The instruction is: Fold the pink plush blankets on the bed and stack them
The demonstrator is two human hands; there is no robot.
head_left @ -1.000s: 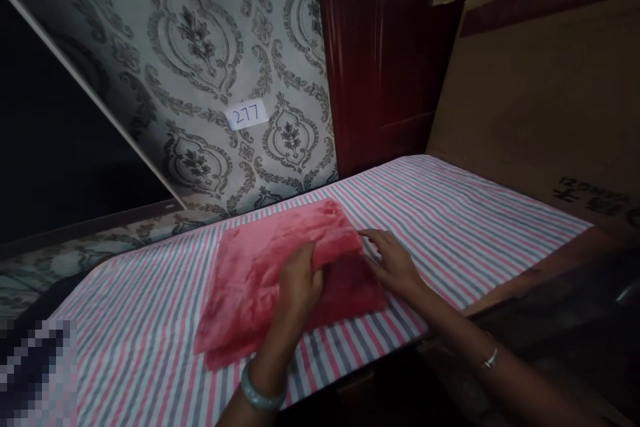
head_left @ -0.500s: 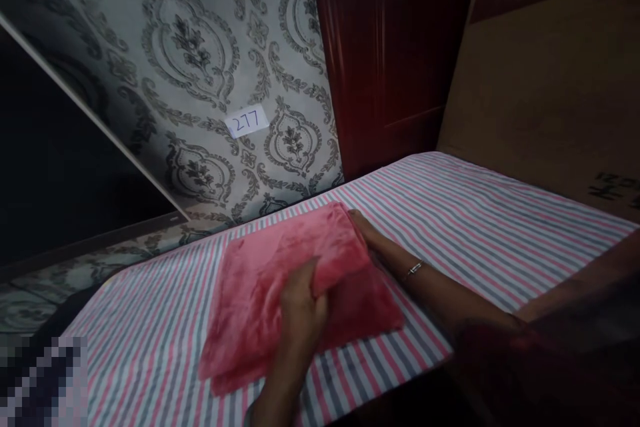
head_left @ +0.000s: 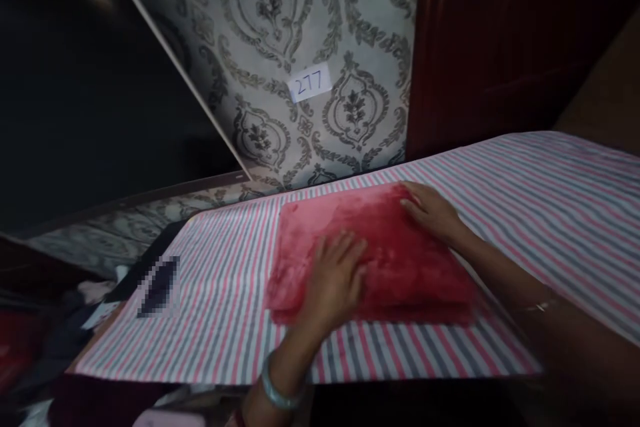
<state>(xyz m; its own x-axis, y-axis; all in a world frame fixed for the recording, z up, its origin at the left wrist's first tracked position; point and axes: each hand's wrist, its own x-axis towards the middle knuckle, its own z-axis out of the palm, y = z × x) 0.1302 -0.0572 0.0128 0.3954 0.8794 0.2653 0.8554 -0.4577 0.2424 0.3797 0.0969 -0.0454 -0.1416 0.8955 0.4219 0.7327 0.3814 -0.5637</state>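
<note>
A folded red plush blanket [head_left: 385, 247] lies as a flat rectangle, its layers showing along the near edge. My left hand [head_left: 336, 275] rests palm down on its top, left of the middle, with fingers spread and a pale bangle at the wrist. At the far right corner, my right hand [head_left: 433, 210] lies over the blanket's edge with fingers stretched out and the thumb a little apart. Both hands touch the fabric without gripping it. Motion blurs the blanket's near right corner.
A striped pink, grey and white cloth [head_left: 220, 293] covers the table under the blanket. Behind stand a patterned wall with a paper label [head_left: 310, 83] reading 277, a dark screen [head_left: 100, 93] and a dark red door [head_left: 475, 47]. Clothes [head_left: 75, 307] lie low at the left.
My left hand has gone from a pinch on the blanket to lying flat. The raised fold now lies down. My right hand has come over the right edge onto the top. The view has shifted.
</note>
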